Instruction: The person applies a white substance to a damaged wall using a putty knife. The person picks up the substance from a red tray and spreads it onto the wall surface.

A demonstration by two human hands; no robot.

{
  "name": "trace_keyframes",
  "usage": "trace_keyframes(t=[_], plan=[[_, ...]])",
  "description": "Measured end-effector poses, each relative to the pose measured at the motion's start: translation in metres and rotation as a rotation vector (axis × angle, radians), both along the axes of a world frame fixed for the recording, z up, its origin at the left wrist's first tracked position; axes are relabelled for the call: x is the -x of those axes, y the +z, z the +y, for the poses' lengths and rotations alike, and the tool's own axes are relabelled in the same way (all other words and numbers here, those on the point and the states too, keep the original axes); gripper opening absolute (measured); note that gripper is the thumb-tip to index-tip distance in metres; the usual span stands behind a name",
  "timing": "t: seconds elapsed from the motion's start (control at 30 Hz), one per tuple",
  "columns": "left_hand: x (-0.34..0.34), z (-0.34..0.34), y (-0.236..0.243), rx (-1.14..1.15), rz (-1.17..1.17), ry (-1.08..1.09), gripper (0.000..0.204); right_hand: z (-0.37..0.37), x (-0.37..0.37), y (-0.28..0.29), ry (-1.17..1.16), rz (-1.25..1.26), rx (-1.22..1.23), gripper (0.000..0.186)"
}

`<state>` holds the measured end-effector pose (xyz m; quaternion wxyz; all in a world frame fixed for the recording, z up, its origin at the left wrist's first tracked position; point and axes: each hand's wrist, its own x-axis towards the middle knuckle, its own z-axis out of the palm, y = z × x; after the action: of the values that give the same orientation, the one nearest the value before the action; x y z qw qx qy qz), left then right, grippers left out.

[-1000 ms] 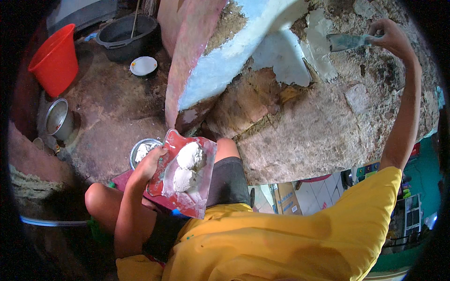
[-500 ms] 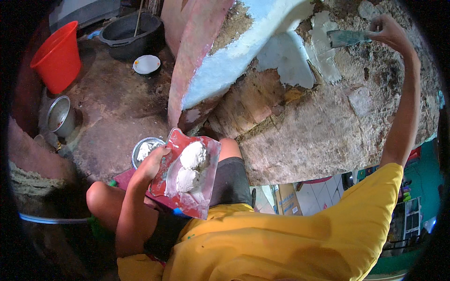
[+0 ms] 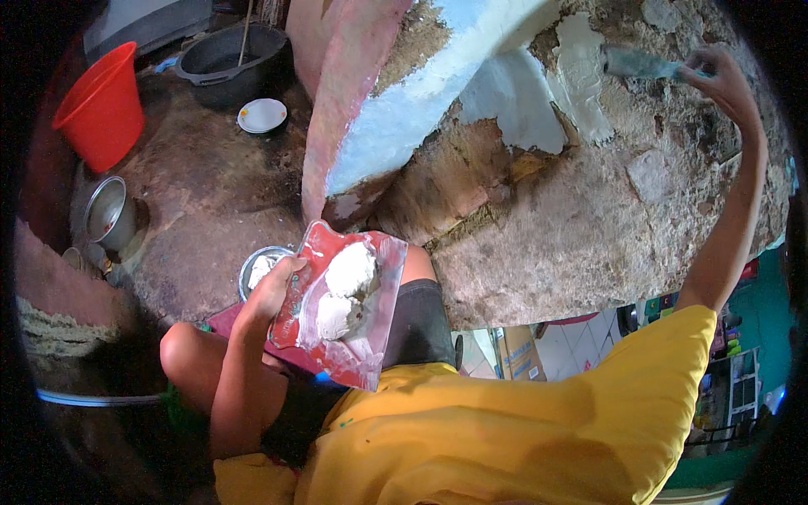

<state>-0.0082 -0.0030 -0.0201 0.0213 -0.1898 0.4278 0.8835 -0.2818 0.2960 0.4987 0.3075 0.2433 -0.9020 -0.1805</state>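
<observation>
My left hand (image 3: 279,284) grips the edge of a red board (image 3: 299,328), held over my lap and smeared white, with two lumps of white paste (image 3: 349,273) on it. Just behind it, a metal bowl (image 3: 252,271) of more white paste is partly hidden. Up at the right, my right hand (image 3: 715,80) is closed on a putty knife (image 3: 631,63) with a dirty greenish blade, close beside a patch of white filler (image 3: 581,84) on the rough, flaking wall (image 3: 555,236).
At left are a red bucket (image 3: 97,109), black tub (image 3: 223,59) with a stick, white plate (image 3: 261,115) and metal pot (image 3: 108,210) on a stained floor (image 3: 185,194). A pink and pale-blue wall edge (image 3: 370,143) stands centrally. Cardboard (image 3: 518,349) lies below the rough wall.
My right hand and the putty knife have shifted right, away from the white patch. The red board in my left hand has moved slightly right and up.
</observation>
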Motion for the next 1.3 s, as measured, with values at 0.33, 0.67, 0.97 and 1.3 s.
trace_keyframes(t=[0.33,0.67,0.97,1.3], plan=[[0.014,-0.006,0.034,-0.218,0.136,0.212,0.039,-0.033,-0.098,-0.288,0.698,-1.141,0.892,0.022],[0.003,-0.007,0.042,-0.259,0.239,0.324,0.035,-0.044,-0.083,-0.383,0.711,-1.335,0.902,0.017],[-0.005,-0.013,0.040,-0.091,0.102,0.398,0.036,0.017,-0.087,-0.393,0.529,-1.268,0.957,0.019],[-0.010,-0.007,0.043,-0.139,0.225,0.401,0.041,-0.042,-0.111,-0.430,0.812,-1.403,1.179,0.021]])
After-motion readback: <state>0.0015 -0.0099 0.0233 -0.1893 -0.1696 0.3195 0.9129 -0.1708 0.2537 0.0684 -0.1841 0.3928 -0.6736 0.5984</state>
